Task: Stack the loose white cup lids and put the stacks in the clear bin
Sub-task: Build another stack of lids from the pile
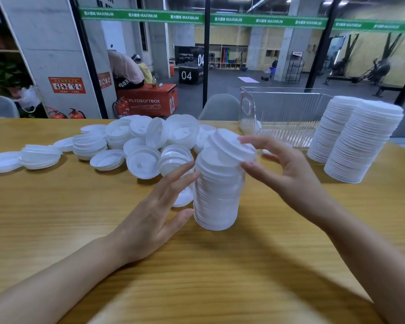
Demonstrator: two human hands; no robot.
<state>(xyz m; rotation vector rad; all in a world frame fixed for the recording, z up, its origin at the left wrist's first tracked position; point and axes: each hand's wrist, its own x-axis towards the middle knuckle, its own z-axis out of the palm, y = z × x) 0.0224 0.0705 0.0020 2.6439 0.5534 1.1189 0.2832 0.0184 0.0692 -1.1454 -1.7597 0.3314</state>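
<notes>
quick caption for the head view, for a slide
Right hand holds a tilted lid atop the stack the left hand touches, loose lids and clear bin behind.

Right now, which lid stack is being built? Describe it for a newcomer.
On the wooden table, look at the near middle. There stands a column of white plastic cup lids between the left hand, touching its side, and the right hand. Unlike the two taller stacks right of it, its top lid sits tilted, pinched by that right hand.
</notes>
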